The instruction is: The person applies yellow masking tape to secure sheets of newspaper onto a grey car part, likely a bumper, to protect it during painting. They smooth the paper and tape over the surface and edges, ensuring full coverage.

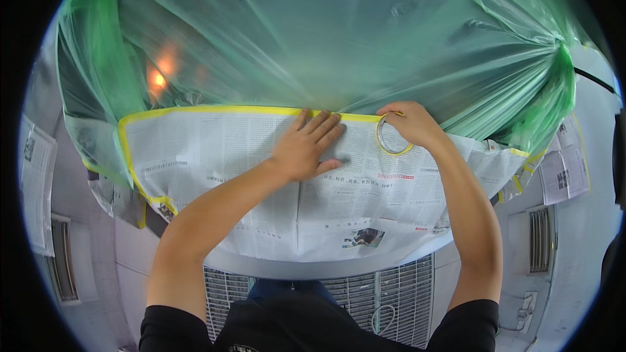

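My left hand (309,146) lies palm down on the newspaper sheet (244,156), fingers spread, with the fingertips on the yellow masking tape strip (215,109) along its upper edge. In my right hand (413,120) is a roll of yellow masking tape (397,151), gripped at its upper rim. From the roll the strip runs left past my left fingertips, then bends down the sheet's left side. Green translucent masking film (342,58) meets the newspaper just above the strip. Below the sheet, a pale curved panel (337,269) shows.
The film is bunched at the right (557,54). An orange light (159,79) glows through it at the left. Metal floor grating (406,298) lies beneath me. Wall vents (539,239) flank both sides, and a black hose (594,79) extends at the right.
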Tool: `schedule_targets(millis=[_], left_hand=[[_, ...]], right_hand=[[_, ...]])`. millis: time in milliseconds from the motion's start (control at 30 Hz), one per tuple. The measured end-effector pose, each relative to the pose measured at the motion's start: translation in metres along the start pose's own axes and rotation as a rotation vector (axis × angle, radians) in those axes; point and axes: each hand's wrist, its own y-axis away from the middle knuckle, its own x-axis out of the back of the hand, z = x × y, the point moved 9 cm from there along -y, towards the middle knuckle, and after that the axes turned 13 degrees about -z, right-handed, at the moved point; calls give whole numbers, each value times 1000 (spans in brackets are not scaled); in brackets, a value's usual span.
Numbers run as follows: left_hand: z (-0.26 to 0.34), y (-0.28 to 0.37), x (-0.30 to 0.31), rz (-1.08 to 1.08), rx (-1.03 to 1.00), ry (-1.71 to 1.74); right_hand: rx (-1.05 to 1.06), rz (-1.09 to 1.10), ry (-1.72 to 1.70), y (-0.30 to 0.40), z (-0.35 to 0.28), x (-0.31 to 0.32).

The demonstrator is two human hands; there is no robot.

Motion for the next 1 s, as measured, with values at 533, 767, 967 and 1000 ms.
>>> schedule_targets(millis=[533, 767, 967, 1000], left_hand=[[31, -34, -20, 27, 24, 34], [27, -36, -20, -26, 148, -21], [30, -44, -29, -121, 260, -167], [31, -45, -29, -131, 277, -176]], right_hand=[[-5, -102, 21, 45, -28, 35], [-80, -284, -30, 104, 21, 87], [-49, -241, -11, 86, 71, 84], [-46, -223, 11, 84, 76, 87]])
